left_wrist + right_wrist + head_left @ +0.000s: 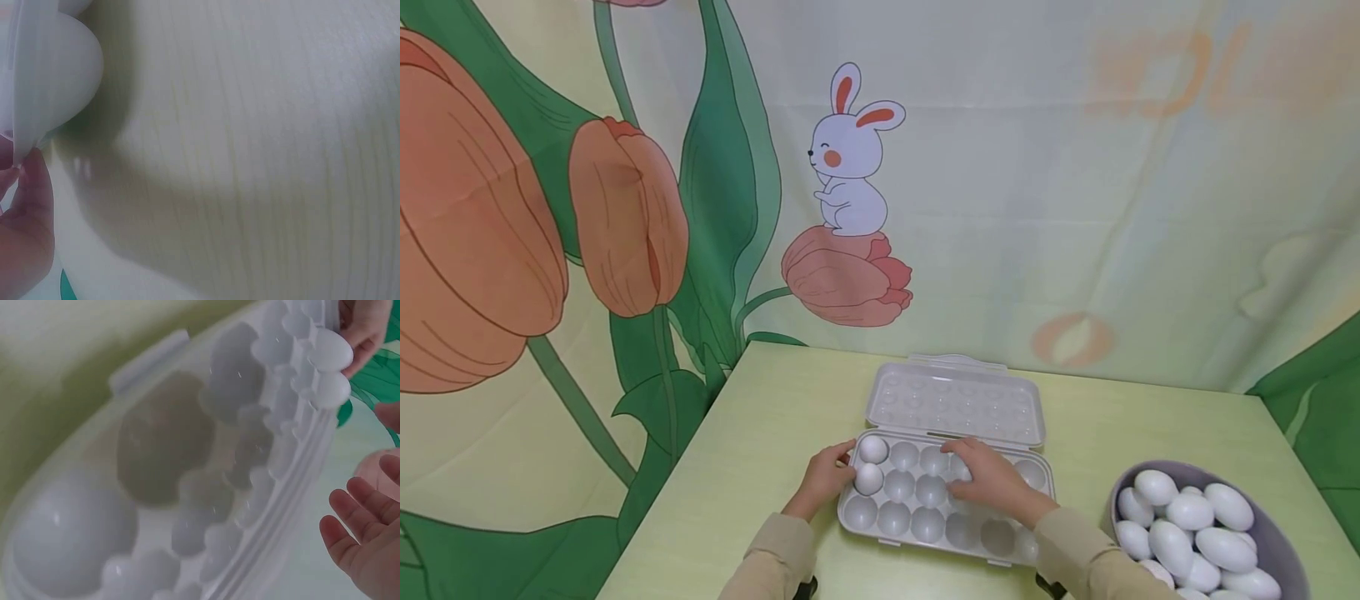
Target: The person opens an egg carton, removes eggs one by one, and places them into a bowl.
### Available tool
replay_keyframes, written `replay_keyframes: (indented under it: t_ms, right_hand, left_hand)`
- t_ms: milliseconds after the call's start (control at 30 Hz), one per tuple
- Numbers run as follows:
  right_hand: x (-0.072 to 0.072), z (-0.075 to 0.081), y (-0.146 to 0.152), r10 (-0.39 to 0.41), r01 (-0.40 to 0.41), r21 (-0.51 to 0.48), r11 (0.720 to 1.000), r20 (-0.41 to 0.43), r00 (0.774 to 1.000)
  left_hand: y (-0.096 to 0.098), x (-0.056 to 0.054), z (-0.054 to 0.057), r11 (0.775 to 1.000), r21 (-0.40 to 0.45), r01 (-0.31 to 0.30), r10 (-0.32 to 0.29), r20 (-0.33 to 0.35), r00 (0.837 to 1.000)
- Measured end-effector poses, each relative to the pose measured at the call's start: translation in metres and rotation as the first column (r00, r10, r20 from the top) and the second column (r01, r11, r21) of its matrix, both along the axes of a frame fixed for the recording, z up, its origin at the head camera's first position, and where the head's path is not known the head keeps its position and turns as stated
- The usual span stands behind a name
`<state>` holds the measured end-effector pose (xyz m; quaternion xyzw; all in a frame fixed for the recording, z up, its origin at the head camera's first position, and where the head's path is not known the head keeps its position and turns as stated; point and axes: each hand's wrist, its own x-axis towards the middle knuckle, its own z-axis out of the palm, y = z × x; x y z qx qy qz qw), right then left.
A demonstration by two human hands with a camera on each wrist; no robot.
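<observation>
A white plastic egg box (927, 523) lies on the table with its clear lid (955, 408) folded back. Two white eggs fill cups in its leftmost column, an upper egg (873, 448) and a lower egg (869, 478); most other visible cups hold nothing. At the box's left end my left hand (829, 475) pinches the rim between thumb and fingers, as the left wrist view confirms. Above the right half is my right hand (996, 483), which hides some cups. Its fingers (369, 512) are loosely bent, with nothing in them in the right wrist view.
To the right stands a purple-grey basin (1277, 533) heaped with white eggs (1191, 508). The pale yellow table (767, 400) meets a curtain (1000, 208) printed with tulips and a rabbit behind it.
</observation>
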<state>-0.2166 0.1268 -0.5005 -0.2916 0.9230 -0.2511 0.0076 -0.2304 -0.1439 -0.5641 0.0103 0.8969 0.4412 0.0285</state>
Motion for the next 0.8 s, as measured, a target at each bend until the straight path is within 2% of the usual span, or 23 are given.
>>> replay_keyframes:
  t_ms: [167,300,400,433,533,633,667,800]
  right_hand:
    - [-0.003,-0.014,-0.023,0.034,-0.034,-0.028,0.999,0.023,0.999]
    - [-0.005,-0.021,-0.037,0.051,-0.051,-0.039,0.998,0.021,0.998]
    - [-0.006,-0.027,-0.045,0.053,-0.052,-0.039,0.998,0.033,0.998]
    - [-0.006,-0.028,-0.047,0.057,-0.054,-0.051,0.997,0.04,0.998]
    - [-0.008,-0.032,-0.054,0.063,-0.06,-0.076,0.995,0.042,0.997]
    - [-0.011,-0.035,-0.061,0.058,-0.056,-0.071,0.996,0.029,0.998]
    - [-0.012,-0.037,-0.064,0.053,-0.051,-0.062,0.997,0.027,0.998]
    - [-0.012,-0.04,-0.075,0.042,-0.038,-0.067,0.997,0.048,0.998]
  left_hand:
    - [-0.001,0.001,0.001,1.0,-0.007,0.003,-0.003,0.002,1.0]
    - [-0.002,0.0,0.002,1.0,0.029,-0.004,0.004,0.013,1.0]
    - [-0.005,-0.003,-0.004,0.998,0.06,0.008,-0.008,-0.005,1.0]
    - [-0.007,-0.006,-0.012,0.997,0.074,0.031,-0.028,-0.041,0.999]
    - [-0.009,-0.008,-0.017,0.996,0.074,0.048,-0.043,-0.056,0.997]
    - [-0.007,-0.006,-0.012,0.997,0.079,0.028,-0.025,-0.033,0.999]
    - [-0.005,-0.003,-0.005,0.997,0.072,0.003,-0.003,0.005,1.0]
    - [-0.002,0.001,0.001,0.999,0.038,0.001,-0.001,-0.002,1.0]
